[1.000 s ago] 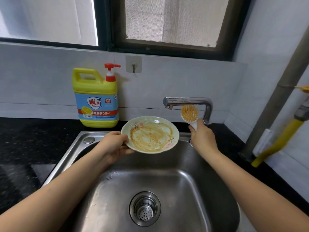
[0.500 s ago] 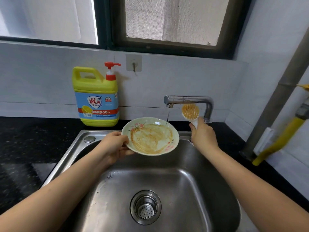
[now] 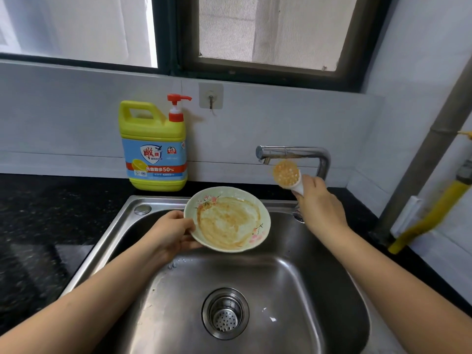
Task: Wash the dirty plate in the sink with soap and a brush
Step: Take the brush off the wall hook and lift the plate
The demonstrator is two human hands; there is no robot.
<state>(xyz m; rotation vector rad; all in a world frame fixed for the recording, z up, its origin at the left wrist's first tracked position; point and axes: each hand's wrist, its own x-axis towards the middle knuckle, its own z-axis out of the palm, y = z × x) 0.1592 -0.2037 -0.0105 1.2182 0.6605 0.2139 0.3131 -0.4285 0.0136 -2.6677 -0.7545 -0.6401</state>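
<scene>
Left hand point(image 3: 170, 232) grips the sauce-smeared plate point(image 3: 227, 218) by its left rim over the sink point(image 3: 293, 282); right hand point(image 3: 319, 205) clasps the brush point(image 3: 287, 175) under the tap point(image 3: 293, 153). Ceramic looks stiff, breakable, likely slippery wet.

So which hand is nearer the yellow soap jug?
Left. The left hand grips the green plate in front of the yellow soap jug; the right hand holds the orange-bristled brush beside the steel tap.

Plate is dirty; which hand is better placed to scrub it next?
Probably the right hand: it grips the brush just below the faucet and beside the plate. The left hand holds the plate's rim over the sink, steadying it.
</scene>
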